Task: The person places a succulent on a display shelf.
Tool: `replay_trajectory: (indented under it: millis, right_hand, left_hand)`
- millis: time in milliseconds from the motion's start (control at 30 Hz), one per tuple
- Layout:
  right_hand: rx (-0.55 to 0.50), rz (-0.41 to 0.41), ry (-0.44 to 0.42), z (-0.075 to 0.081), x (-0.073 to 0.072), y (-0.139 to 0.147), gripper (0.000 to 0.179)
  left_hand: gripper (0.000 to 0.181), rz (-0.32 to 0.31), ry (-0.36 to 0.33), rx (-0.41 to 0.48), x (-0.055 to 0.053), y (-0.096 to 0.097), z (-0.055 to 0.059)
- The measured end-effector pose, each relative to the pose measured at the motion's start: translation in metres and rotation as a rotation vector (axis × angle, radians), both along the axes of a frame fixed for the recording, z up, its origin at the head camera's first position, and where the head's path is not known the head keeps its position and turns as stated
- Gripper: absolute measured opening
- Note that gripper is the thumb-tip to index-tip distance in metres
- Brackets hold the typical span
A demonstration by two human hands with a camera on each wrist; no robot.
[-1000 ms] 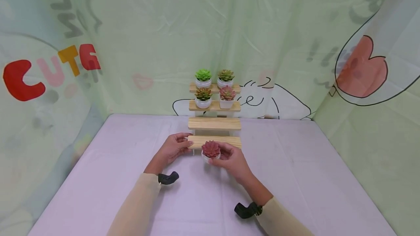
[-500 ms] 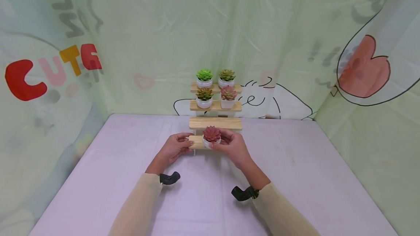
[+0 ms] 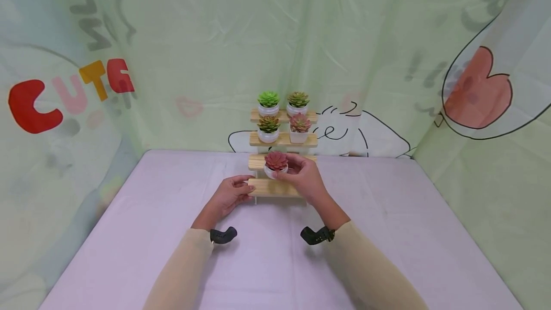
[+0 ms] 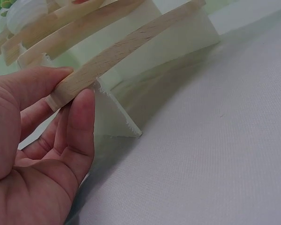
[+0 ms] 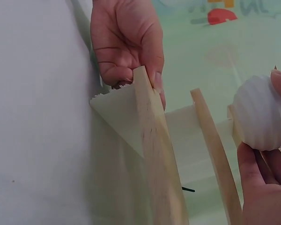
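My right hand (image 3: pixel 304 178) grips a white ribbed pot with a dark red succulent (image 3: pixel 276 160), held in front of the second-lowest shelf of a wooden tiered stand (image 3: pixel 275 188). The right wrist view shows the pot (image 5: pixel 261 112) from below, between thumb and fingers. With my left hand (image 3: pixel 229 195) I pinch the left end of the lowest shelf, thumb on top and fingers underneath; the left wrist view shows this shelf board (image 4: pixel 117 56) close up. On the shelf above the held pot stand a brown-green succulent (image 3: pixel 269 128) and a pink one in a square pot (image 3: pixel 299 128).
A bright green succulent (image 3: pixel 269 103) and an olive one (image 3: pixel 298 103) stand on the top shelf. The stand rests on a white-clothed table (image 3: pixel 366 233), close to the printed curtain (image 3: pixel 206 61) behind. White side supports (image 4: pixel 114 115) hold up the boards.
My right hand has raised the red succulent from in front of the lowest shelf and carried it forward to the second-lowest one. My left hand keeps its hold on the lowest shelf.
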State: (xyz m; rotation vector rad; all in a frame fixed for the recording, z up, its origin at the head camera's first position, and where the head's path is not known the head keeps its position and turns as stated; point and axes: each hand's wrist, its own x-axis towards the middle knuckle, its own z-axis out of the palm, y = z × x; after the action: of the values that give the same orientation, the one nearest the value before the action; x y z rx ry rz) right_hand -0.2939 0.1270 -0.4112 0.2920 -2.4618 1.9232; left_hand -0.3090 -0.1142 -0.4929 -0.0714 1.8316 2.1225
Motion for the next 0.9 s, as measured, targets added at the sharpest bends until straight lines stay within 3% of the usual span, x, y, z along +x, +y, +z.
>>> replay_trajectory:
  millis: [267, 600, 900]
  right_hand:
    - [0.045, 0.001, 0.018, 0.006, -0.010, -0.008, 0.063]
    - [0.056, 0.012, 0.052, 0.004, -0.025, -0.017, 0.058]
    - [0.058, -0.005, 0.047, 0.001, -0.030, -0.022, 0.056]
  left_hand:
    - [0.046, 0.005, 0.001, -0.001, 0.001, 0.001, -0.001]
    - [0.048, 0.000, 0.008, 0.019, 0.000, 0.000, -0.001]
    - [0.049, -0.011, 0.002, 0.021, 0.001, -0.001, -0.001]
